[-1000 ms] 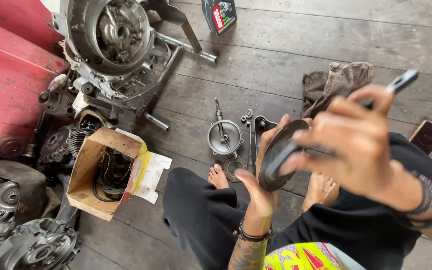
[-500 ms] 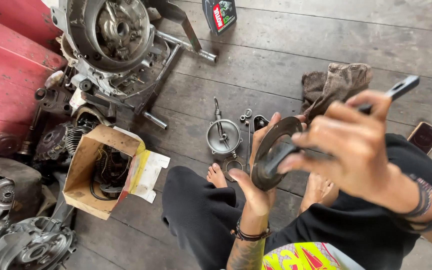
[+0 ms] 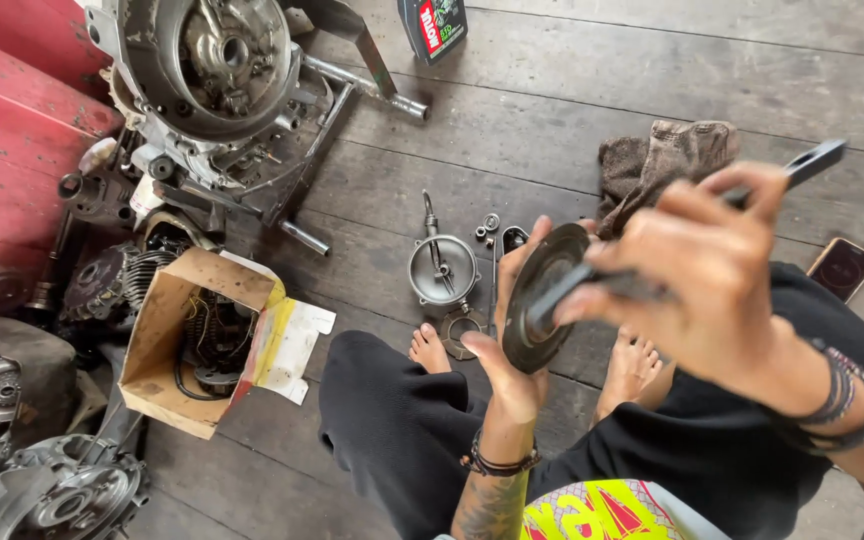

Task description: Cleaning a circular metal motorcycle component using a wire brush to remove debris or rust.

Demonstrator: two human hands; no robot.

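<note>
A: How is the round metal disc held?
B: On edge, face turned right, clasped by the left hand above the lap.
A: And the wrench?
B: Gripped in the right hand; its long axis runs up-right from the disc.

1. The engine case is lying at the far left of the plank floor, with the oil bottle standing to its right.
2. The cardboard box is sitting nearer the person than the engine, with wiring lying inside it.
3. The round cover is resting between the box and the rag, just beyond the bare feet.
4. The phone is lying at the right, beside the knee.
5. The left hand is holding the round disc upright above the legs, with the right hand to its right, gripping a tool.
</note>
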